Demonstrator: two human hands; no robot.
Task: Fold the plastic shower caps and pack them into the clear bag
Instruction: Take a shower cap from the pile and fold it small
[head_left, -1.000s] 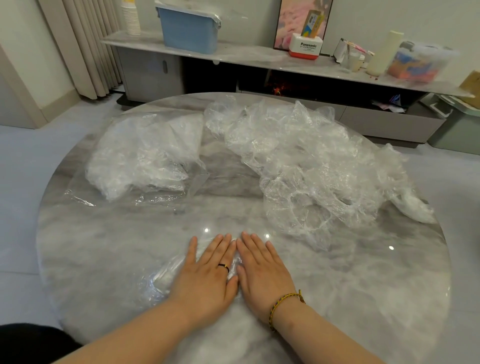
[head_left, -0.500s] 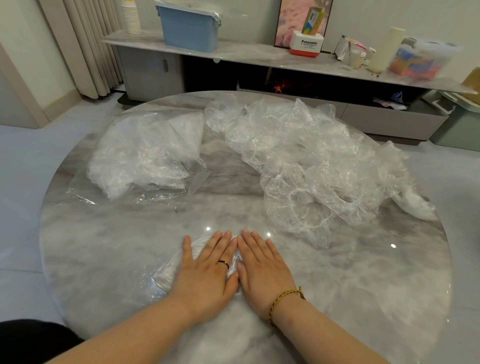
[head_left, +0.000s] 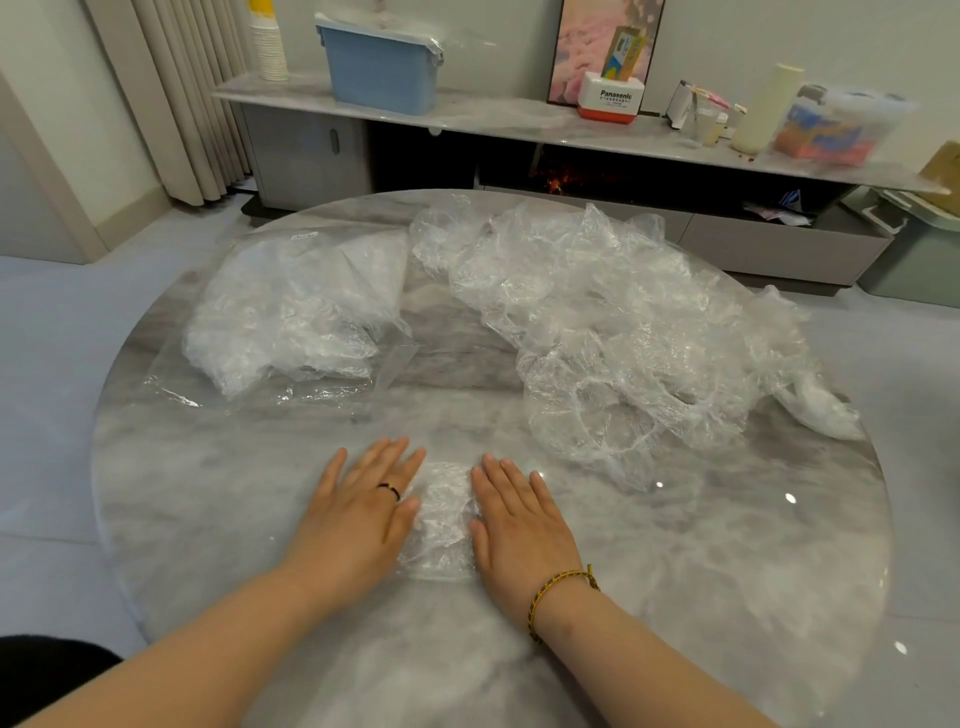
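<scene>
Two flat palms, our left hand (head_left: 358, 514), right hand (head_left: 519, 525), fingers (head_left: 400, 457) straight, touching folded shower cap (head_left: 441, 514) between, near tabletop (head_left: 208, 493) edge.

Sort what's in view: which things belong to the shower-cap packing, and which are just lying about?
Job in hand: flattened shower cap between the left hand and right hand; pile of loose shower caps; clear bag.
Lying about: blue lidded bin; Panasonic box; paper cup stack; clear tub.
</scene>
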